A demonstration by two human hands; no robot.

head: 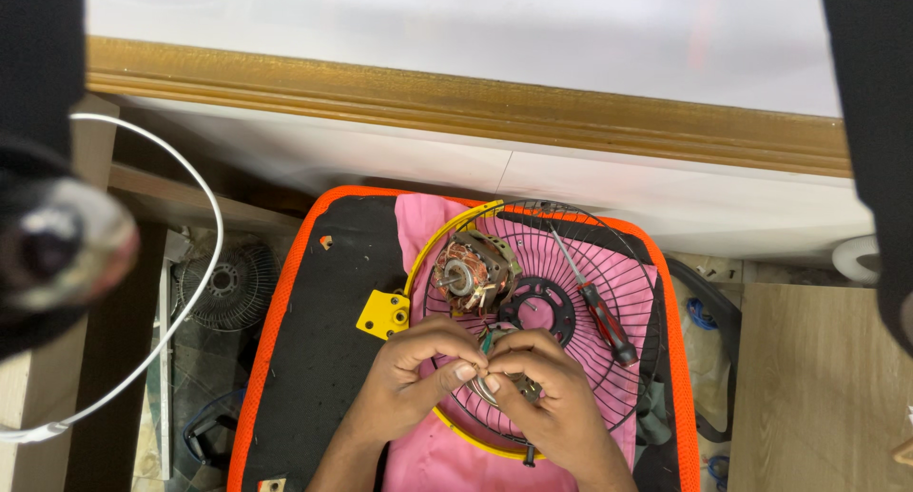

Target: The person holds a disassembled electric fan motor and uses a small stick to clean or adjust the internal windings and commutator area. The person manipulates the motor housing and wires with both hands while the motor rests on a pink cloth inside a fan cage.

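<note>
Bare-skinned, nearest of all: left hand [418,368] and right hand [552,397] pressed fingertip to fingertip over a small metal part [487,385], both pinching at something thin between them, perhaps a wire – too small to tell. Round and shiny, that part, resting on the lower half of the black wire fan guard [609,359], mostly hidden under the fingers. Just beyond the knuckles, an open fan motor [473,273] with copper windings and bare shaft showing, lying on the guard near its dark centre ring [542,307] and already out of any housing, so judged well into the dismantling, with the fine work on the small part yet unfinished. To the right of the motor, a red-handled screwdriver [599,307] laid down slantwise across the wires, touched by neither hand. To the left, a yellow bracket [384,313] at the end of the guard's yellow rim. Beneath it all, pink cloth [418,226] spread over a black pad edged in orange [295,264]. Farther left and lower, a second small round grille [228,283] among clutter, ringed by a white cable [204,216]. Farthest back – a wooden moulding [456,102] along a pale wall.
</note>
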